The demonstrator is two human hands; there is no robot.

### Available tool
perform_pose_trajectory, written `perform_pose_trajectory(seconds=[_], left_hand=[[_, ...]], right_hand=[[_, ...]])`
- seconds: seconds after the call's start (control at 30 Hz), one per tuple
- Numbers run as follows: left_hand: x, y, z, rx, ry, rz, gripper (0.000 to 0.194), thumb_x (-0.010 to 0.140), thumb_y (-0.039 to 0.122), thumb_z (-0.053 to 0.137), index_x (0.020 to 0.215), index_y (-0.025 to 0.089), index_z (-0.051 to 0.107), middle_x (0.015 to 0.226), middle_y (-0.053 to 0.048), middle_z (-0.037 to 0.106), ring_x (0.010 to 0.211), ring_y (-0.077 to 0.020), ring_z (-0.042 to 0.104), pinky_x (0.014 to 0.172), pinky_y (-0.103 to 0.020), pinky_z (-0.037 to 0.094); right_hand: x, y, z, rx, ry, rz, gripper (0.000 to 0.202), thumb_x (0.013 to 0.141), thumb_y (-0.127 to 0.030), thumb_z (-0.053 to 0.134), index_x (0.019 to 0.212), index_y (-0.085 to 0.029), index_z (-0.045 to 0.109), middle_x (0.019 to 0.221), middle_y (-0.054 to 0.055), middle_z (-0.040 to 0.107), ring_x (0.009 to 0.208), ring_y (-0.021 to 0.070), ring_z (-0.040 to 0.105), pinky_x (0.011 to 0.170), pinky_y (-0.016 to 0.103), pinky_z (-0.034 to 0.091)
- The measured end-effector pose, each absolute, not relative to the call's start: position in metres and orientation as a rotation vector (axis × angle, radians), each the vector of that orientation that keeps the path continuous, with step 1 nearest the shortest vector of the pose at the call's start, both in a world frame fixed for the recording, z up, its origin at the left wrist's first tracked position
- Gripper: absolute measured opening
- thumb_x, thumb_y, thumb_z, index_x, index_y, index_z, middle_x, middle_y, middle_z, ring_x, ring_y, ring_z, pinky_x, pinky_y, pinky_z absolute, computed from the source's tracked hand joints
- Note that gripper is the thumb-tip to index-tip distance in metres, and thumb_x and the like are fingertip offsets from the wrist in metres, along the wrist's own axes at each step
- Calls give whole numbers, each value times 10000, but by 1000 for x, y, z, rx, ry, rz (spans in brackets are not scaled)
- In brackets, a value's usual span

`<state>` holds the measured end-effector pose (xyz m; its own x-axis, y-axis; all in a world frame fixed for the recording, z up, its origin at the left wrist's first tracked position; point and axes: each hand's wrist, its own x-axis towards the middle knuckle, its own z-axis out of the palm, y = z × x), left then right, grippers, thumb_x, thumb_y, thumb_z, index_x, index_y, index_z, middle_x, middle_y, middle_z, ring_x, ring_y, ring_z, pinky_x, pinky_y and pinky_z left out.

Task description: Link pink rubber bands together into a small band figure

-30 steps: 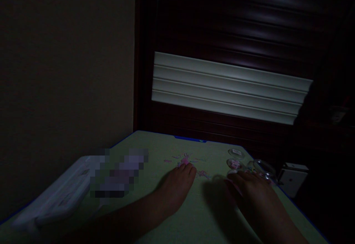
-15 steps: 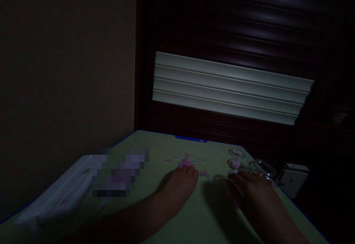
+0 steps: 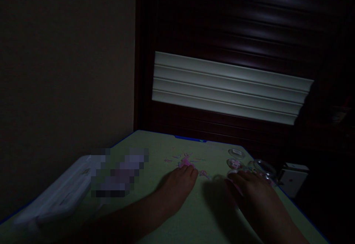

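Note:
My left hand (image 3: 180,184) rests low over the table with its fingers bent and close together. Just past its fingertips lies a bright pink piece (image 3: 185,161), with several small pink and pale coloured bits (image 3: 203,173) scattered around it. What the fingertips hold, if anything, is hidden. On the right, my right hand (image 3: 253,190) is curled, palm down, over something pink with a clear, shiny edge (image 3: 235,189). Most of that item is covered by the hand and too dark to name. Beyond the knuckles stand round clear containers, one of them with pink contents (image 3: 235,163).
The green tabletop (image 3: 155,144) has a blue rim. A clear lid with a label (image 3: 237,153) lies at the back right, near an upturned clear container (image 3: 262,167). A white case (image 3: 58,192) lies at left beside a blurred-out patch. A white box (image 3: 293,180) stands past the right edge.
Almost nothing differs. Both hands keep their places, and the small pieces lie where they were.

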<state>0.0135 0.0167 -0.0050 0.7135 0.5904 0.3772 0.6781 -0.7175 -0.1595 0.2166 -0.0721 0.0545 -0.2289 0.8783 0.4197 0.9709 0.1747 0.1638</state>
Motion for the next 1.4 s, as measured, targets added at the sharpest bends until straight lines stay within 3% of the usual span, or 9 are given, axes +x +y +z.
perform_pose_trajectory(seconds=[0.4,0.7,0.83,1.0,1.2,1.4], left_hand=[[14,14,-4,-2703,-864,-554,291,825,8,361,1055,154,462,1011,-71,566,914,-192,546,808,-337,457],[15,9,1,-2581,-496,-748,184,880,70,367,1023,129,467,969,-73,565,903,-181,531,801,-322,449],[15,7,4,-2550,-377,-844,125,896,99,380,961,126,484,915,-56,568,828,-164,521,761,-306,443],[15,3,8,-2543,-210,-876,112,904,124,377,906,135,489,813,-34,562,732,-138,504,661,-283,427],[15,-1,13,-2497,-109,-906,91,892,125,398,877,140,487,778,-29,563,675,-127,496,597,-274,405],[15,-1,12,-2513,-99,-905,144,898,111,356,869,142,493,746,-24,556,667,-127,484,598,-279,413]], right_hand=[[217,-72,54,-1716,-2226,-666,169,846,-180,470,806,-217,630,767,30,645,731,188,603,647,301,369],[207,-73,53,-1534,-2249,-655,86,751,-146,593,779,-218,631,727,8,643,695,193,600,645,306,381],[205,-69,45,-1440,-2268,-609,192,671,-114,644,833,-217,634,754,5,657,683,186,605,627,290,394],[204,-68,39,-1403,-2293,-434,265,700,-150,615,956,-220,623,834,19,662,749,172,606,679,280,398],[197,-72,40,-1399,-2315,-310,86,705,-157,605,771,-213,612,749,7,633,731,164,585,697,275,379],[190,-76,47,-1402,-2347,-257,124,723,-91,574,740,-208,609,708,-8,617,692,124,568,663,231,365]])
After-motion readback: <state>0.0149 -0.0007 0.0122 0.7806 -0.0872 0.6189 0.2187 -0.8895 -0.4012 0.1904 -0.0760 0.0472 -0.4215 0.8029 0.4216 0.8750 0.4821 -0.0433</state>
